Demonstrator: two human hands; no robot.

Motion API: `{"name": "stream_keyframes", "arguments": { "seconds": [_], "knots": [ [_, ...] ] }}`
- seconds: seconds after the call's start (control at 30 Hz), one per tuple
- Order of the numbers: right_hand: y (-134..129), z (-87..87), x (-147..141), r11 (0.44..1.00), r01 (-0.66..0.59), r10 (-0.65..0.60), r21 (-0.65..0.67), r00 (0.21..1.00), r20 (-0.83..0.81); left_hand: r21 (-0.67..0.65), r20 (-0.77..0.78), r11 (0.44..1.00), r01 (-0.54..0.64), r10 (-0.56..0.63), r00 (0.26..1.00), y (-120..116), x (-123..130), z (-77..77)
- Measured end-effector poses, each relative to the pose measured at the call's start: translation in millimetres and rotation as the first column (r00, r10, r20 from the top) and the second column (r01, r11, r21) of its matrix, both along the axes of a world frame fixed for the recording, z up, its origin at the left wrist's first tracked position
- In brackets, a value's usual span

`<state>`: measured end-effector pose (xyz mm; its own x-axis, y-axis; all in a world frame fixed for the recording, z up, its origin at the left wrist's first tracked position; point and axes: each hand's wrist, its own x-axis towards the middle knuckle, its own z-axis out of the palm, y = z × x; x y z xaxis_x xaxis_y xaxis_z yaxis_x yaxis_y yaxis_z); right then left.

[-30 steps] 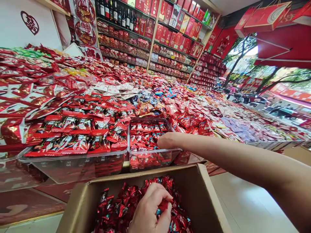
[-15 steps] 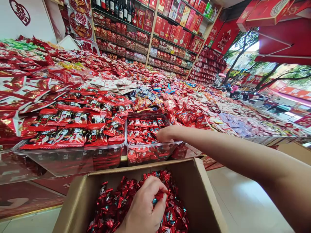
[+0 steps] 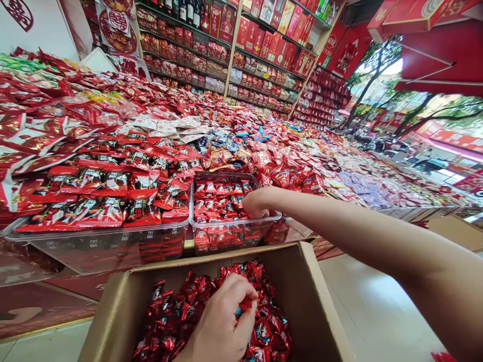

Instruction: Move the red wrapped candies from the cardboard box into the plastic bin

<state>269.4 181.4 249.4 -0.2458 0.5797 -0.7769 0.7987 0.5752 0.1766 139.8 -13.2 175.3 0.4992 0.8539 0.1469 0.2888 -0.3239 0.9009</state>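
A cardboard box [image 3: 317, 296] of loose red wrapped candies [image 3: 264, 329] stands at the bottom centre. Over the candies, my left hand [image 3: 228, 317] is closed in a pinch on a red candy, only partly visible between thumb and fingers. My right hand [image 3: 258, 202] reaches from the right into a clear plastic tub [image 3: 234, 222] behind the box. Its wrist is bent and its fingers are hidden inside the tub. Small red candies [image 3: 217, 201] lie there in rows.
To the left, a wider clear tub [image 3: 113, 230] holds larger red and black packets [image 3: 90, 181]. Heaps of wrapped sweets [image 3: 283, 146] spread behind. Shelves [image 3: 230, 60] with bottles and red boxes rise at the back. Pale floor tiles [image 3: 366, 296] show at lower right.
The view has shifted slightly, moving the tubs and packets a little left in the picture. Both hands keep almost the same places, the left over the box and the right in the tub.
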Motion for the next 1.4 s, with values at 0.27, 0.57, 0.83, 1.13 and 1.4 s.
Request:
{"name": "stream_keyframes", "arguments": {
  "seconds": [0.27, 0.57, 0.83, 1.13, 1.4],
  "knots": [
    [1.5, -3.2, -1.0, 0.986, 0.017, 0.000, -0.165, 0.995, 0.102, -0.005, -0.028, 1.000, 0.002, -0.002, 1.000, 0.4, 0.2, -1.4],
    [-7.2, 8.0, -3.1, 0.999, 0.041, -0.041, 0.015, 0.999, -0.017, -0.024, -0.037, 1.000, -0.013, 0.012, 0.999, 1.4, 0.9, -0.5],
    [-13.8, 5.7, -10.1, 0.999, 0.002, -0.004, 0.033, 0.998, 0.065, -0.029, 0.006, 0.997, -0.067, 0.068, 0.998, 5.6, -1.1, 0.2],
    [-75.3, 111.1, -5.4, 0.935, -0.081, 0.193, 0.345, 0.933, -0.304, -0.710, 0.614, 0.636, 0.302, 0.351, 0.707, 6.6, -8.0, 19.4],
    [-86.8, 81.0, -14.3, 0.934, -0.160, 0.298, 0.319, 0.840, -0.454, -0.814, 0.580, 0.438, 0.381, 0.609, 0.541, 10.1, -10.8, 19.5]
  ]
}}
